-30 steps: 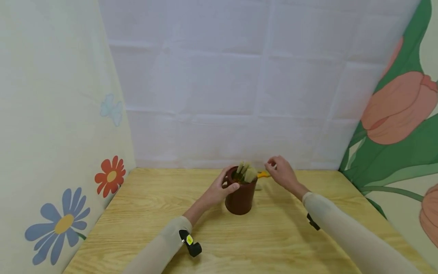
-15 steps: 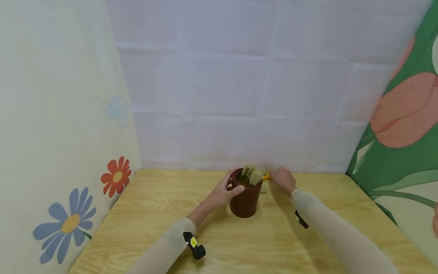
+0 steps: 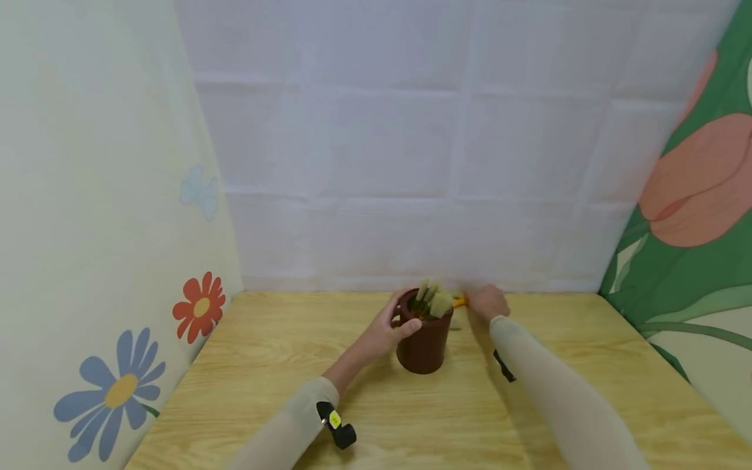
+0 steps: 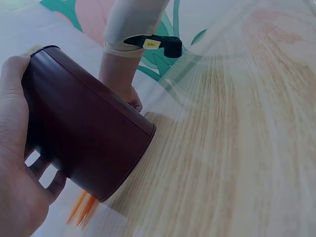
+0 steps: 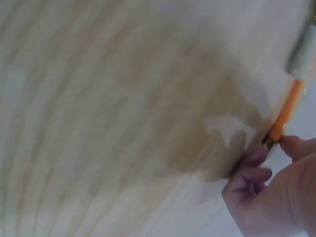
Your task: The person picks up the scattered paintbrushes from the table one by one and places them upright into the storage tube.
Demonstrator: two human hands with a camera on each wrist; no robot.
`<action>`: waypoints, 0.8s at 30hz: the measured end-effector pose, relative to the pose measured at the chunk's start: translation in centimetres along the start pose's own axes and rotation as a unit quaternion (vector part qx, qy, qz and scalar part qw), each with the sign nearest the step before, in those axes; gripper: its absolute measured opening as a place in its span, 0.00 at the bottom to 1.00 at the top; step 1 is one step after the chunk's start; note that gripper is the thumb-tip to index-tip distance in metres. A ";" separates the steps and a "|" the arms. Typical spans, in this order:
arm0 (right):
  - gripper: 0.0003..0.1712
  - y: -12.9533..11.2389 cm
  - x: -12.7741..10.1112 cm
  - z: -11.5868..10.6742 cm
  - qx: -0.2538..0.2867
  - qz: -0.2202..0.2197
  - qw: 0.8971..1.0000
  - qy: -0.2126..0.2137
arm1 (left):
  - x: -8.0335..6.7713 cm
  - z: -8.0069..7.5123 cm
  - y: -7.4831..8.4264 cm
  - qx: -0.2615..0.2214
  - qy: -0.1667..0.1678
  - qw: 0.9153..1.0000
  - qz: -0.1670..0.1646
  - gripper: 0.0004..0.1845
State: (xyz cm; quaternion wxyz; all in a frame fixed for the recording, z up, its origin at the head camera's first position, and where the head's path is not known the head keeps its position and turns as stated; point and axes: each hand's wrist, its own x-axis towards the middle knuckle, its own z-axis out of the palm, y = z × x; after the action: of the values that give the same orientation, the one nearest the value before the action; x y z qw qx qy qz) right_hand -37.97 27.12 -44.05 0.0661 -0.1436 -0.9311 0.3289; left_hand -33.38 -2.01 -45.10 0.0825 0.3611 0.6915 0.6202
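Note:
In the head view a dark maroon cylindrical cup point(image 3: 424, 346) stands on the wooden table. Several pale-bristled brushes point(image 3: 431, 299) stick up out of it. My left hand point(image 3: 382, 333) grips the cup's left side, thumb on the near face and fingers round behind, as the left wrist view point(image 4: 15, 148) also shows. Just behind and right of the cup, my right hand point(image 3: 487, 303) pinches the dark end of an orange handle point(image 5: 286, 111), whose pale upper part runs out of the right wrist view. In the head view this hand's fingertips are hidden.
Beyond the cup, orange pointed tips point(image 4: 83, 207) show low in the left wrist view. A pale cloth wall point(image 3: 352, 241) closes off the table's back edge. Flower-printed cloths point(image 3: 200, 307) hang along both sides.
My right hand has come down and in towards the cup, from raised above the orange handle to taking hold of it. My left hand keeps its grip on the cup.

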 end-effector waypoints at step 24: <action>0.10 0.8 -0.4 -1.0 0.337 0.121 0.933 -0.035 | 0.1 -0.6 -0.7 -0.011 -0.002 1.000 0.011 0.42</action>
State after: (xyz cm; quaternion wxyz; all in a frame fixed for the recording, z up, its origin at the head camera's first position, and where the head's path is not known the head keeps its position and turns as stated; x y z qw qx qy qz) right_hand -37.18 28.19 -43.74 0.0382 -0.2126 -0.7429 0.6336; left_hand -34.03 -2.41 -45.56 0.0805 0.3689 0.6807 0.6278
